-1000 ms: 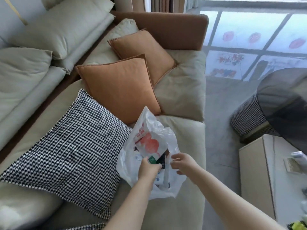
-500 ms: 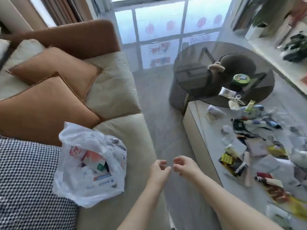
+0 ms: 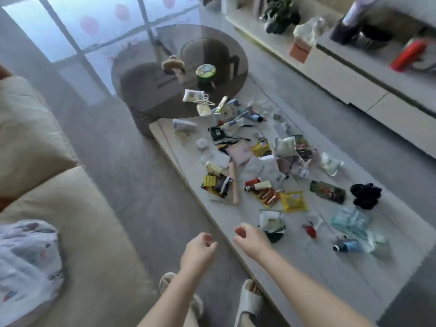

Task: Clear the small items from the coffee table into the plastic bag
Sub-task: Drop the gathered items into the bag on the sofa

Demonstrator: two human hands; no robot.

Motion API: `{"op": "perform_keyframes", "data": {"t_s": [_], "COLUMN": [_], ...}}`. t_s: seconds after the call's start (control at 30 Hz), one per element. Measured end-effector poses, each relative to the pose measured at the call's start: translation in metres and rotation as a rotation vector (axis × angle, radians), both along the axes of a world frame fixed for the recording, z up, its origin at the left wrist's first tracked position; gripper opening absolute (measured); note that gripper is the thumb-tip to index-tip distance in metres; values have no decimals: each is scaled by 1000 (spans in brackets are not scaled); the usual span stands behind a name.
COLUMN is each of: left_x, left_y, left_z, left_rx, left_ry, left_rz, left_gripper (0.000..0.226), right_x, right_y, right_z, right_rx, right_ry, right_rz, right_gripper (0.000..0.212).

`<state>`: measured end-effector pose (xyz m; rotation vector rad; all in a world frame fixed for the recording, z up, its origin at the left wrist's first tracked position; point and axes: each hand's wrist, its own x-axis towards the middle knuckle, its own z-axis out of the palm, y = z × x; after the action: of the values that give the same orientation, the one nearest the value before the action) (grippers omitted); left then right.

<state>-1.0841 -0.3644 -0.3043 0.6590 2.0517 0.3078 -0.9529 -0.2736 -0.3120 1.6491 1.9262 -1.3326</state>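
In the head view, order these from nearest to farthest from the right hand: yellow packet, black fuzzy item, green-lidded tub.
Measured from the right hand:
1. Yellow packet, just beyond the hand on the near half of the coffee table.
2. Black fuzzy item, farther right, toward the table's far edge.
3. Green-lidded tub, far off on the round glass table.

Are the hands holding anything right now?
No. The left hand and right hand are both empty, fingers loosely curled, above the coffee table edge.
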Motion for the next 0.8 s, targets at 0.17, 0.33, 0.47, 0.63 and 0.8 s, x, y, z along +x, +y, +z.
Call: {"op": "perform_keyframes", "data": {"t_s": [0.17,0.33,0.47,0.63,0.8], "left_x": [71,112,127,141,152], "left_y": [33,60,86,123,155], "left_z": [-11,-30,-55,-99,-152], "left_rx": [-44,-100,-99,-67,-82], "left_ry": [76,130,163,181,281], "left_rz": [-212,-403,-525,-622,-628], "left_gripper": [28,34,35,34,39], "right_x": [97,165,205,235,244], "right_y": [28,54,74,87,104], "right_z": [-16,-39,-62,-105,-158], "right_rx": [47,61,58,64,110], "right_ry": [-57,-104,-125,-180,-200], "right_rz": [-73,-166,-279,-382,-409], "right_gripper": [30,29,27,28,43]}}
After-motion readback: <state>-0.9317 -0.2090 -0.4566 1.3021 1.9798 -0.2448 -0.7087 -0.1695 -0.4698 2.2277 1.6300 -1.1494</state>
